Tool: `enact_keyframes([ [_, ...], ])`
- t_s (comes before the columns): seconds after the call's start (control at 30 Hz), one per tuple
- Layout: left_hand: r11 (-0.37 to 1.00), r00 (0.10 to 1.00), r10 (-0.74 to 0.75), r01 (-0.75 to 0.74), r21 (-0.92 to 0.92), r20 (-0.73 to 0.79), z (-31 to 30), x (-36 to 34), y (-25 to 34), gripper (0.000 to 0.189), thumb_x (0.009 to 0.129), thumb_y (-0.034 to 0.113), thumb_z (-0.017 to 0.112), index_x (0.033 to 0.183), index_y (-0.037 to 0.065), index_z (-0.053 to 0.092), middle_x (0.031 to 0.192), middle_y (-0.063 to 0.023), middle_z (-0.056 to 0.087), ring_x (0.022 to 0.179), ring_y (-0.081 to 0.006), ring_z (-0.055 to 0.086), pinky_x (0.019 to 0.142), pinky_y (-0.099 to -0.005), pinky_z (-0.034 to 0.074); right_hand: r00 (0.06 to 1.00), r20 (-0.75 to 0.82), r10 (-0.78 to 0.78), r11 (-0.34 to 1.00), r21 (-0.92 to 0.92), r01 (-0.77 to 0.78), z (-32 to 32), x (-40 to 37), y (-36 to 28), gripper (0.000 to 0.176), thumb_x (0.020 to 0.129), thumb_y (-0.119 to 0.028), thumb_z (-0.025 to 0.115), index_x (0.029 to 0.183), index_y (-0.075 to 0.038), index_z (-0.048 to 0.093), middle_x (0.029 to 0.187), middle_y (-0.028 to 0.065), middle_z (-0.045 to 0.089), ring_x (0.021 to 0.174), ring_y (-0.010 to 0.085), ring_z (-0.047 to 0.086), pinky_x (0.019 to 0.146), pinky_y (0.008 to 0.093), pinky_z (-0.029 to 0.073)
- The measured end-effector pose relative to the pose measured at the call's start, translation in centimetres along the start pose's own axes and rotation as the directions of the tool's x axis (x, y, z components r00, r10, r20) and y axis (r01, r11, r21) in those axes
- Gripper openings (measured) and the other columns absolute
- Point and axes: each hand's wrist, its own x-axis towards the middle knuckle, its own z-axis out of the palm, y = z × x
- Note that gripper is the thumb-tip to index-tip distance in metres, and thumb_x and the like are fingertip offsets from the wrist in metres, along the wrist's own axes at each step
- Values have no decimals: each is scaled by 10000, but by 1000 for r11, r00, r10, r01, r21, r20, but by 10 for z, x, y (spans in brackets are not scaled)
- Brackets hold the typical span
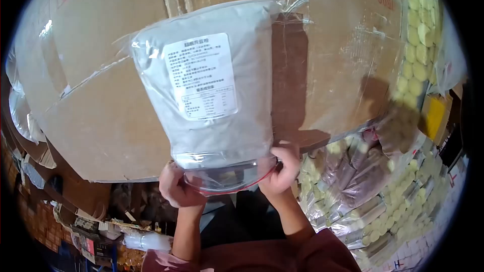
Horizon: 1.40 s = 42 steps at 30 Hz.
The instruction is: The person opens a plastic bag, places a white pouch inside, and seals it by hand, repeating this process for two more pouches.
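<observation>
Fingers curled on both sides, left hand point(286, 167) at 5 o'clock and right hand point(182, 186) at 7, gripping the clear open end of white bag point(201, 85) | lying label-up, mid-cardboard point(343, 70) | stacked yellow-filled packs point(416, 50) toward 2 o'clock, beyond cardboard.

Off-white bag point(247, 80), red-edged mouth point(229, 190); brown cardboard point(101, 126); maroon sleeves point(322, 252).

Bright light throws a hard shadow rightward; plastic glares, and fisheye curvature bends edges.
</observation>
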Motion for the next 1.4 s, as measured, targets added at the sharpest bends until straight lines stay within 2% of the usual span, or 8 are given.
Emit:
enact_keyframes([
  [0.13,998,996,65,-66,-22,-60,12,25,12,177,772,-40,609,720,12,447,604,0,426,554,-72,376,487,-219,294,999,40,25,996,-88,-21,5,10,-1,134,783,-17,647,865,-24,542,712,119,547,581,295,558,492,341,440],
  [0.27,982,980,-82,49,181,182,-9,9,6,175,779,-69,621,848,2,476,725,-53,532,625,-98,464,544,-220,393,993,7,114,988,-102,-113,5,5,-6,149,746,69,615,838,-22,541,724,130,542,591,272,548,512,319,449],
  [0.37,978,986,-149,158,135,-75,-7,-16,2,194,779,-57,676,867,1,513,782,-51,546,637,-95,472,531,-210,381,995,-26,95,987,-126,-98,0,-11,-7,229,758,105,641,933,-7,546,764,138,568,632,275,566,546,323,477],
  [0.63,969,980,-163,137,205,114,-33,-48,-1,244,853,-62,592,1042,-13,445,839,-101,571,543,-106,508,467,-207,412,968,192,163,981,-140,-137,-32,-43,-11,292,848,64,540,1138,44,515,945,175,627,811,269,623,704,341,513],
  [0.73,667,708,-694,700,-256,128,-29,-33,37,158,916,-18,471,1024,31,367,677,-87,542,469,-105,492,392,-222,375,820,155,551,809,144,-570,-38,-39,-31,257,879,51,495,1133,77,527,964,138,621,834,177,597,720,286,490],
  [0.9,190,285,-702,958,-214,653,-28,-40,74,131,898,6,564,1011,-59,555,856,-142,665,636,-146,644,507,-230,511,523,325,788,432,313,-846,-41,-21,-32,159,898,-22,612,1026,67,583,804,56,620,683,84,559,617,211,454],
  [1.03,-66,185,-554,962,-265,812,3,-36,92,298,901,-22,569,1194,-75,545,1100,-149,637,922,-196,651,704,-310,575,418,453,788,324,272,-906,-47,-8,-27,162,890,-44,645,1000,62,592,778,35,621,665,61,547,583,194,441],
  [1.4,-248,118,-694,887,-390,710,31,-28,101,174,858,11,657,1020,-51,653,844,-81,671,585,-112,594,452,-201,428,470,398,788,344,348,-872,-45,-12,-21,104,852,-43,686,816,17,610,666,10,584,565,44,509,491,191,389],
])
